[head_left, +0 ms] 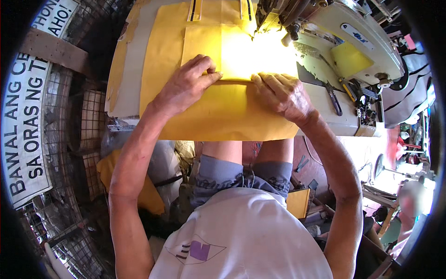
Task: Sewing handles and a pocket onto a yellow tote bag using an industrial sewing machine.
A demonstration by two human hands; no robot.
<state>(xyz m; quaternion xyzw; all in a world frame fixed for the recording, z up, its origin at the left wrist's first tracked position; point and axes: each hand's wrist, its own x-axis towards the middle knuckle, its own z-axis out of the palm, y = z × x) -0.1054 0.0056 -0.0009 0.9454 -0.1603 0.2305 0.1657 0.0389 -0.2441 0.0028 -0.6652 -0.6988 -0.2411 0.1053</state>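
A large yellow fabric sheet (209, 118) lies across the sewing table, its near edge hanging over my lap. On top of it is a smaller yellow fabric panel (200, 44) with a folded near edge. My left hand (189, 84) is closed, thumb and forefinger pinching that edge near its left end. My right hand (284, 93) has its fingers curled onto the right part of the same edge; its thumb is mostly hidden. Just beyond the hands stands the sewing machine (367, 32), whose bright lamp washes out the cloth around the needle area.
Right of my right hand lie dark-handled scissors (333, 98) and a yellow-handled tool (347, 89), beside small metal parts. Wire mesh (69, 186) and a white sign (28, 135) rise at the left. A person (411, 204) is at the far right.
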